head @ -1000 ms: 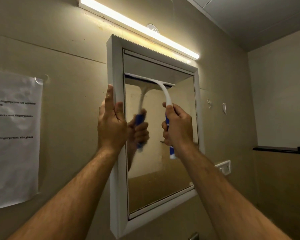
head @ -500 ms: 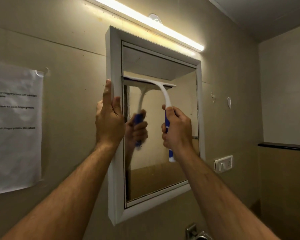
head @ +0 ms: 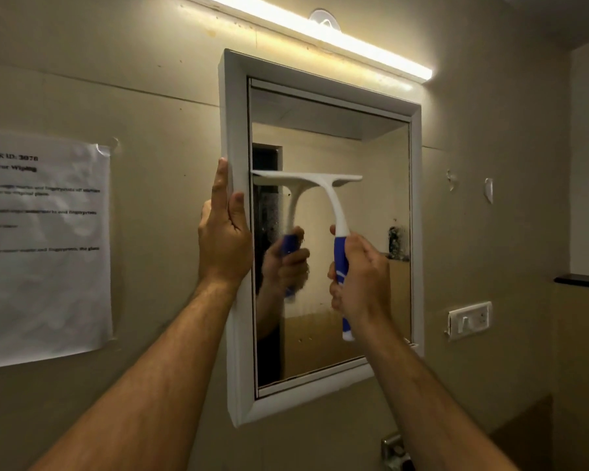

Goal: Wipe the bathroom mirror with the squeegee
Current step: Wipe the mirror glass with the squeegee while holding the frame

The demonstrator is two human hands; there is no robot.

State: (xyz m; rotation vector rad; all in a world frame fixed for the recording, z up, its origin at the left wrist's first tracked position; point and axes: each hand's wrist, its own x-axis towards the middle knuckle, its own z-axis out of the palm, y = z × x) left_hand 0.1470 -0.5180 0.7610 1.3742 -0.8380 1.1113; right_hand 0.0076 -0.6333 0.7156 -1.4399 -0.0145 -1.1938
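On the beige wall under a lit tube light (head: pixel 371 49) hangs the white-framed mirror (head: pixel 381 205). The right hand (head: pixel 361 277) grips the squeegee (head: pixel 323 188) handle, fingers clamped round it, blade on the glass. The left hand (head: pixel 223 239) rests straight-fingered on the frame's left side. A paper sheet (head: pixel 45 266) hangs left, a switch (head: pixel 470 319) right.

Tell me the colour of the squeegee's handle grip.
Blue grip, white at the tip; head view shows it best.
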